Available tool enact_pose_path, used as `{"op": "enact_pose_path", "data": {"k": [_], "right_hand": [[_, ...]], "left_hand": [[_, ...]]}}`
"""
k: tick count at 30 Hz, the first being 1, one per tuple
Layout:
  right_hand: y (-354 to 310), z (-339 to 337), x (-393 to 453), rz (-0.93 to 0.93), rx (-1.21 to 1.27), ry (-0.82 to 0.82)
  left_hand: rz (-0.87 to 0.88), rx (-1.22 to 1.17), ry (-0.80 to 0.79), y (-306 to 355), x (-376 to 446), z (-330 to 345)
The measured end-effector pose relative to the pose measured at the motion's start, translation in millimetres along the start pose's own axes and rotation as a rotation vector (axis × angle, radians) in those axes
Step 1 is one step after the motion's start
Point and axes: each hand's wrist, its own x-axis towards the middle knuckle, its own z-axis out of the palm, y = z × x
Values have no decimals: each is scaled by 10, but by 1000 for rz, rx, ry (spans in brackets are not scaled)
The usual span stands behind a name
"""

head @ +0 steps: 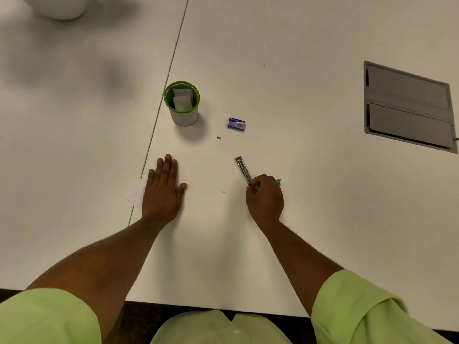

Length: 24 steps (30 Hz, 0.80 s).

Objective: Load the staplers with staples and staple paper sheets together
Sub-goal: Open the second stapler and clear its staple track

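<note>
Right hand (264, 197) pinching stapler (243, 169), left hand (162, 188) flat on paper (136, 192)

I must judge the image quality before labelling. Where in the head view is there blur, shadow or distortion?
Head view: the far left corner is soft, the white object there blurred; a soft shadow falls right of the green cup; the stapler in the right hand is fairly sharp; the table seam bows, showing wide-angle distortion; no strong glare.

Cup (183, 112) beyond bare table (298, 70) centre.
</note>
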Motion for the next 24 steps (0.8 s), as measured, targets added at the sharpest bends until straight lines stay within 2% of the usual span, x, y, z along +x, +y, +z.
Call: {"op": "enact_pose_path", "data": {"k": [6,10,13,17,24], "right_hand": [[-74,64,-155,-182,-173,147],[-219,211,-248,-355,-39,9],[-281,322,-228,-182,93,-146],[-278,392,-150,113,260,-134],[-285,414,-55,131,203,-205]], "left_hand": [[4,4,57,-8,-1,62],[4,15,62,-18,1,59],[6,17,51,-18,11,57],[3,7,48,-29,14,60],[-5,-18,40,-38,21,58]]}}
